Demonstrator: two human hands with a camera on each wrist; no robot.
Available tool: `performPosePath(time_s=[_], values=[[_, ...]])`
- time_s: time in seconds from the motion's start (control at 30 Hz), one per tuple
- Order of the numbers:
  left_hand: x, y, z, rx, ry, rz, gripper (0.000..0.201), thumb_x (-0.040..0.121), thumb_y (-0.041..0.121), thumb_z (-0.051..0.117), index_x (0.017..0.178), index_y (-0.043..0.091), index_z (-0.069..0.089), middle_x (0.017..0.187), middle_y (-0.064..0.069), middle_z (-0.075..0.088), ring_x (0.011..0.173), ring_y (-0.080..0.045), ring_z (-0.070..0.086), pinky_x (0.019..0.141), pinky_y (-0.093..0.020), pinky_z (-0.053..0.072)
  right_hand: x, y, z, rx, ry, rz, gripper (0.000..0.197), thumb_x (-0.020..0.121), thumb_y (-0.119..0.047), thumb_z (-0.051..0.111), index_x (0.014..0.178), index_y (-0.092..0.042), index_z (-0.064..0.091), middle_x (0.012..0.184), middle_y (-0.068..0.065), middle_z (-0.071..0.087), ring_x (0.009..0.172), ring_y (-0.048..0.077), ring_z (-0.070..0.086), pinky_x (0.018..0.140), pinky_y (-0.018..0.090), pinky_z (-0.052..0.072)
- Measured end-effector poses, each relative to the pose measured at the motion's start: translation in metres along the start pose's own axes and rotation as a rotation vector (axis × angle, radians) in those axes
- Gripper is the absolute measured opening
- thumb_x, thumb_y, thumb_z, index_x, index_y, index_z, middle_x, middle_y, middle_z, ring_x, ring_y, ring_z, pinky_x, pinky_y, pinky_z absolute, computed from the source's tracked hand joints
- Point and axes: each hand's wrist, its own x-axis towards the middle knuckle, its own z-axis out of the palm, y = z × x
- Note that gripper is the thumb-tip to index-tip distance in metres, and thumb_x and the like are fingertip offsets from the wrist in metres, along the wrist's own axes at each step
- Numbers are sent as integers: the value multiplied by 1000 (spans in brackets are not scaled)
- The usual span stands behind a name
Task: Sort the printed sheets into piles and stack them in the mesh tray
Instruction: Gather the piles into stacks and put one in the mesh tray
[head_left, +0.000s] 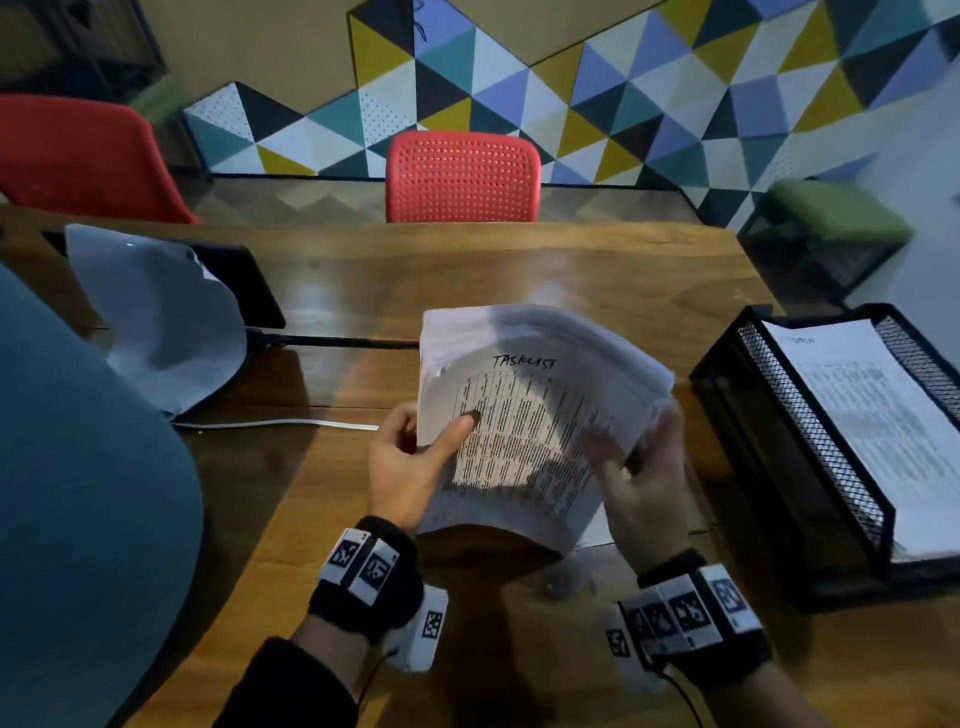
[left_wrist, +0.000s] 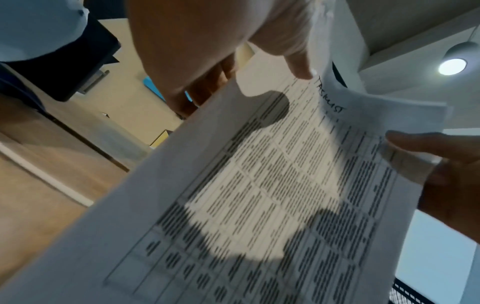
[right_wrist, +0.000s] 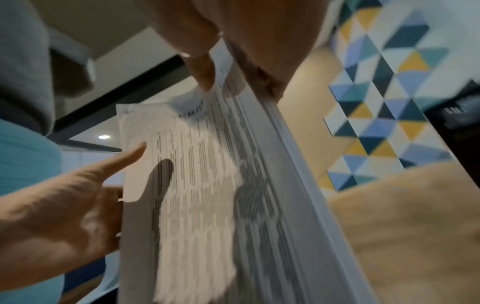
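SHEET STACK HELD ABOVE SURFACE

Left hand (head_left: 402, 467) and right hand (head_left: 641, 483) each clamp their grip on the sheet stack (head_left: 524, 415), raised over the surface (head_left: 519, 270). Mesh tray (head_left: 810, 441) at 3 o'clock holds printed sheets (head_left: 883, 415)

Head view looks forward and down from above the wooden table (head_left: 571, 270), facing the patterned wall (head_left: 623, 93); mesh tray (head_left: 810, 447) at its right edge. Left wrist view sits low and very close under the left hand (left_wrist: 207, 41), looking up along the sheet stack (left_wrist: 259, 185) toward the ceiling lamp (left_wrist: 453, 65). Right wrist view, equally close, looks up along the right hand (right_wrist: 233, 30) (blurred). All three share the stack; each wrist view catches the opposite hand.
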Motion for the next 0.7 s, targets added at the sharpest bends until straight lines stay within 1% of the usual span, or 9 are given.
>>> performPosePath(time_s=[0.07, 0.13, 0.27, 0.43, 0.5, 0.57, 0.63, 0.67, 0.7], values=[[4, 11, 0, -14, 1, 36, 20, 73, 26, 78, 86, 22, 64, 80, 8, 71, 75, 4, 68, 65, -13, 53, 13, -12, -2, -85, 40, -198, 69, 89, -6, 63, 141, -35, 29, 126, 8, 53, 108, 17, 61, 79, 31, 56], [7, 20, 3, -47, 2, 77, 27, 73, 36, 82, 89, 23, 64, 79, 11, 73, 74, 6, 67, 63, -11, 51, 26, -19, -4, -283, 44, -420, 69, 90, -3, 62, 144, -26, 27, 130, 14, 51, 114, 20, 56, 83, 33, 53], [10, 41, 16, -161, 5, 78, 44, 70, 55, 77, 98, 25, 62, 92, 3, 74, 84, -4, 72, 70, -17, 56, 35, -24, -9, -505, 23, -600, 42, 89, -6, 62, 130, -8, 52, 113, 13, 61, 98, 21, 62, 75, 35, 54], [10, 68, 37, -182, 70, 79, 43, 73, 57, 61, 97, 21, 62, 87, 7, 70, 69, 11, 65, 59, -2, 45, 30, -29, -14, -358, 39, -558, 25, 88, -6, 64, 112, -6, 60, 93, 7, 66, 76, 17, 66, 63, 32, 53], [11, 71, 42, -172, 135, 42, 27, 80, 54, 67, 85, 29, 58, 81, 8, 69, 65, 8, 63, 60, -5, 45, 28, -30, -18, -285, 7, -545, 26, 86, -5, 66, 110, -3, 59, 92, 8, 65, 74, 15, 65, 59, 30, 52], [13, 72, 44, -158, 178, 15, 31, 80, 52, 73, 84, 24, 59, 80, 1, 70, 70, -5, 65, 69, -19, 48, 24, -35, -19, -200, -39, -527, 37, 82, -4, 70, 114, 5, 53, 108, 11, 63, 87, 17, 67, 61, 35, 56], [16, 70, 45, -152, 222, 2, 29, 79, 47, 76, 82, 24, 58, 81, 1, 67, 75, -13, 63, 72, -29, 48, 19, -34, -18, -151, -53, -461, 62, 74, -1, 78, 123, 12, 43, 133, -10, 52, 104, 0, 61, 68, 28, 59], [19, 67, 45, -160, 245, 2, 27, 79, 46, 76, 79, 28, 55, 83, 3, 66, 77, -13, 62, 74, -30, 48, 16, -29, -17, -137, -64, -400, 70, 71, 2, 80, 128, 10, 41, 133, -25, 47, 106, -9, 57, 72, 18, 56], [20, 67, 45, -170, 252, 6, 29, 75, 49, 77, 79, 31, 54, 85, 4, 65, 79, -13, 62, 77, -31, 48, 12, -22, -15, -108, -88, -308, 69, 71, 3, 78, 132, -1, 46, 127, -29, 50, 104, -12, 57, 73, 14, 54]])
